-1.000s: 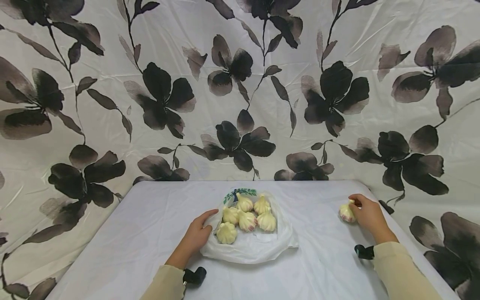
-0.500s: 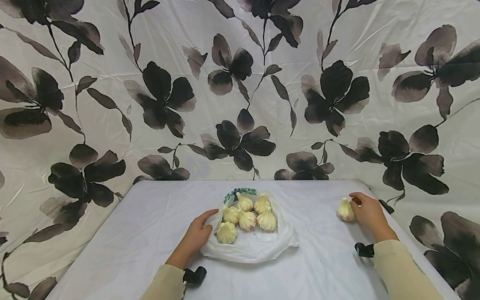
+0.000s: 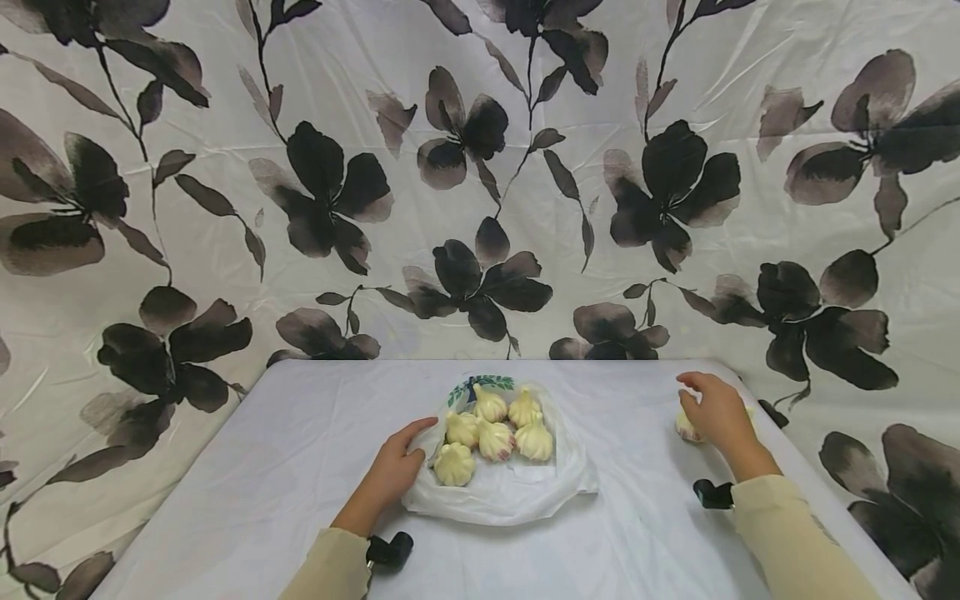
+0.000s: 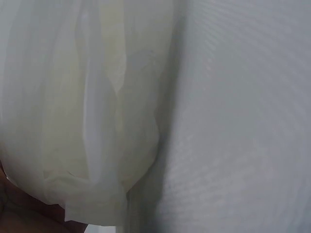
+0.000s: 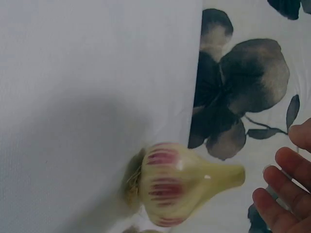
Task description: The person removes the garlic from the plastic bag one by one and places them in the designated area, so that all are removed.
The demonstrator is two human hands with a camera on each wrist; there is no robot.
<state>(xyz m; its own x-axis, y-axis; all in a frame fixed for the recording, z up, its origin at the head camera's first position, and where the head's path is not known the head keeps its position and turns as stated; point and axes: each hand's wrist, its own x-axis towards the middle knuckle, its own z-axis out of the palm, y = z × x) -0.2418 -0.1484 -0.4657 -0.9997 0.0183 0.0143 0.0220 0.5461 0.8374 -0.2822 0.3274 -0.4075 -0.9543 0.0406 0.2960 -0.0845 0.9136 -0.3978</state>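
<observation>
A white plastic bag (image 3: pixel 517 504) sits mid-table in the head view, its mouth wide and several garlic bulbs (image 3: pixel 496 442) inside. My left hand (image 3: pixel 397 467) holds the bag's left side, thumb and index finger at its rim. Pale plastic (image 4: pixel 97 121) fills much of the left wrist view and partly hides the fingers. At the table's right side my right hand (image 3: pixel 716 412) hovers, thumb and fingers apart, gripping nothing. Partly behind it, a loose garlic bulb (image 5: pixel 175 187) stands upright with purple streaks. Spread fingers (image 5: pixel 282 184) show off to the side of its stem.
A white cloth covers the table (image 3: pixel 300 442). Its right edge runs close by the loose bulb, and a floral curtain (image 3: pixel 480 183) hangs behind. Part of another roundish thing shows at the bottom of the right wrist view.
My right hand has released the garlic bulb, which now stands by itself. The hand has risen and shifted slightly left and away. My left hand and the bag have stayed put.
</observation>
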